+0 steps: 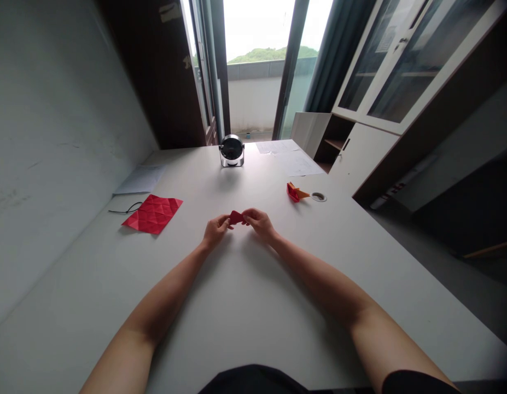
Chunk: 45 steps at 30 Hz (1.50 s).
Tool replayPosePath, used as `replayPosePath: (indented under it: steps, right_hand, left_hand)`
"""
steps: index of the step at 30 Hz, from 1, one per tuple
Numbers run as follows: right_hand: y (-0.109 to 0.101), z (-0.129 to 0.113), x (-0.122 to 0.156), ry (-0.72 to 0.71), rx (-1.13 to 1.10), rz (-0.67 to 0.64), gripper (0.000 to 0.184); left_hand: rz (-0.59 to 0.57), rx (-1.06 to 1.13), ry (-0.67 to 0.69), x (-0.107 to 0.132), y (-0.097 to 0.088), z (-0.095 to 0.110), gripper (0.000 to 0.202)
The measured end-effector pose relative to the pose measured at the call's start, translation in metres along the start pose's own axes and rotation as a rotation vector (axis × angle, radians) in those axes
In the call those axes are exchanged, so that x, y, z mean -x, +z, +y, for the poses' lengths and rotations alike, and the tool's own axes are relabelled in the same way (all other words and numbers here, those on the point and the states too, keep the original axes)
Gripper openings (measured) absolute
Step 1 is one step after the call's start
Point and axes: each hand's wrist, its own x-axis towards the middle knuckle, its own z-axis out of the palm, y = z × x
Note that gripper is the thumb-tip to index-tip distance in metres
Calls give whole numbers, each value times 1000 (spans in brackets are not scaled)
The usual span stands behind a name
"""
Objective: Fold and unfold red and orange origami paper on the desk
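Observation:
Between my two hands is a small folded piece of red paper (236, 218), held a little above the white table. My left hand (216, 230) pinches its left end between thumb and fingers. At the right end, my right hand (258, 222) grips it in the same way. The fingers cover both ends, so the full shape of the fold cannot be made out. Off to the left lies a creased red paper sheet (155, 213), spread out flat. On the right sits a folded red and orange paper figure (296, 192), apart from my hands.
A round black device on a silver stand (232, 151) stands near the table's far edge. White papers (296, 158) lie at the back right, and another paper stack (140, 179) at the left. A black cord (126, 210) touches the red sheet. A cable hole (319, 197) is at right.

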Motion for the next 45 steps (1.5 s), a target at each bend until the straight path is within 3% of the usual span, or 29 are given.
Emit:
replayPosePath:
  steps: [8,18,27,33,39,45]
  right_hand:
    - [6,-15,11,-139,423,-33,15]
    - [6,-19,13,-173,560,-37,15]
    - [5,-11,12,-118,615,-63,28]
    - [4,-9,11,-139,581,-48,28]
    - [-1,-9,8,-66,492,3,34]
    - [0,-7,7,-82,424,24,33]
  left_hand:
    - [50,-294,34,4,-4,6,32]
    - [37,-266,24,4,-4,5,35]
    - [-3,-215,47,6,-1,13,37]
    - [36,-219,64,5,-2,9,35]
    - [105,-138,49,2,-5,1,35]
    - [76,-81,13,-2,-6,-4,36]
